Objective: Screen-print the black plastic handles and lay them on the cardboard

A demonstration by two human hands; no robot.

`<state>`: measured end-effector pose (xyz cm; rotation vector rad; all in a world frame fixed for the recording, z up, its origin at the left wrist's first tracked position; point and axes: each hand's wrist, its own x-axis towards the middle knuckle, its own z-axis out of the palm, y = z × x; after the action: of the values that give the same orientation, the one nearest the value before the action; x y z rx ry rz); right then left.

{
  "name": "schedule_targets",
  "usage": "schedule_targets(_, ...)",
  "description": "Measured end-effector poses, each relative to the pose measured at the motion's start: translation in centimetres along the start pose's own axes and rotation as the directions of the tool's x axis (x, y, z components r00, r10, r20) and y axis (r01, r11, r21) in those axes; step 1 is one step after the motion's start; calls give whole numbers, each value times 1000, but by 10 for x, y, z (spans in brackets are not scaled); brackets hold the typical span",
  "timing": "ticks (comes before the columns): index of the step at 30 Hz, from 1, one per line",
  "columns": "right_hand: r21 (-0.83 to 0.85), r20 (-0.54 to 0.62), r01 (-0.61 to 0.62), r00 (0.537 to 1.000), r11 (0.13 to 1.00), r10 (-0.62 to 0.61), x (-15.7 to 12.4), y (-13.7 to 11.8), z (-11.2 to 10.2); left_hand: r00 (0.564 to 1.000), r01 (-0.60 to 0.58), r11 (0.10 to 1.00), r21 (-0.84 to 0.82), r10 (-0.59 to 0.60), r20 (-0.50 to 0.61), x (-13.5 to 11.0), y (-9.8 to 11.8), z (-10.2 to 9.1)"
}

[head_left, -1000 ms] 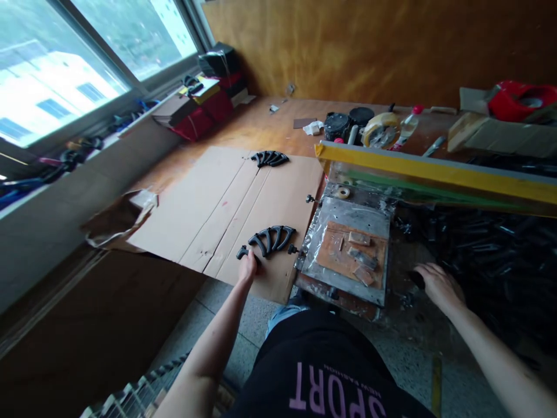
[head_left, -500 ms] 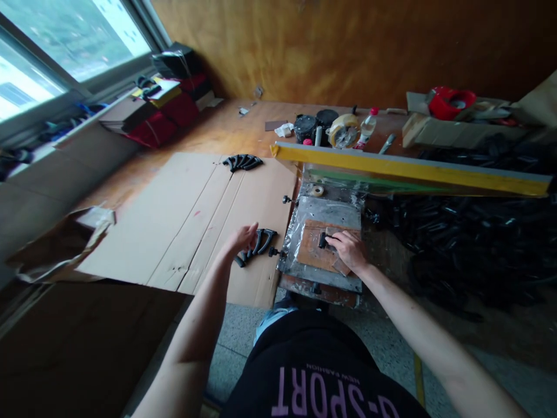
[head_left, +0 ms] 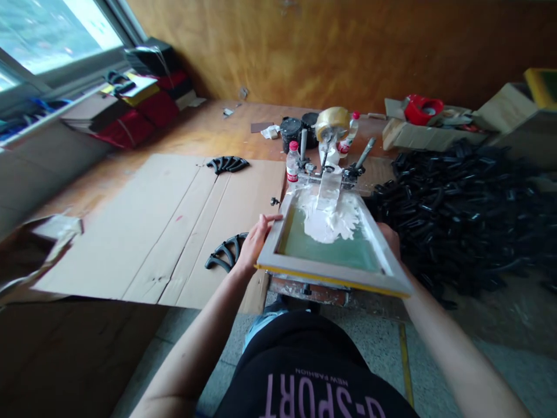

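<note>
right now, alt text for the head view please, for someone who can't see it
A person's left hand and partly hidden right hand are at opposite sides of a framed green screen bearing white paste. Curved black pieces form two fans on cardboard at left, a dark pile at right.

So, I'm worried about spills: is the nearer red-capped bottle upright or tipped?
Upright. The nearer bottle stands with its red cap at the top and its label below, beyond the screen frame.
</note>
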<state>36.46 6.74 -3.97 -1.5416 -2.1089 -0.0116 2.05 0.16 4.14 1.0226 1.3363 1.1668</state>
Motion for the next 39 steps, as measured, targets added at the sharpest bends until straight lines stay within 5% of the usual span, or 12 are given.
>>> schedule_targets(4,-1,-126,-63,990,998,62,46,-14,-4,985,174,979,110,-172,-23,-11,-66,-11)
schedule_targets(8,-27,117,59,992,998,-55,80,-75,15,975,222,962,158,-221,-27,-1,-104,-9)
schedule_targets(12,7,378,105,920,994,-100,60,-102,24,961,274,946,173,-277,-5,5,-111,-12)
schedule_targets(19,214,539,418,704,883,-463,15,-87,-7,962,274,953,131,-273,-23,3,-114,-13)
schedule_targets(24,188,356,319,859,929,-367,9,-91,7,971,240,963,122,-240,-18,4,-118,-13)
schedule_targets(29,254,382,349,821,902,-425,-5,-93,12,970,243,959,148,-243,-21,2,-112,-10)
schedule_targets(35,170,223,119,962,978,-156,78,-93,6,970,240,959,150,-245,12,-6,-71,-12)
schedule_targets(39,97,32,-24,999,995,21,119,-47,-11,996,88,989,116,-89,2,-6,-26,-11)
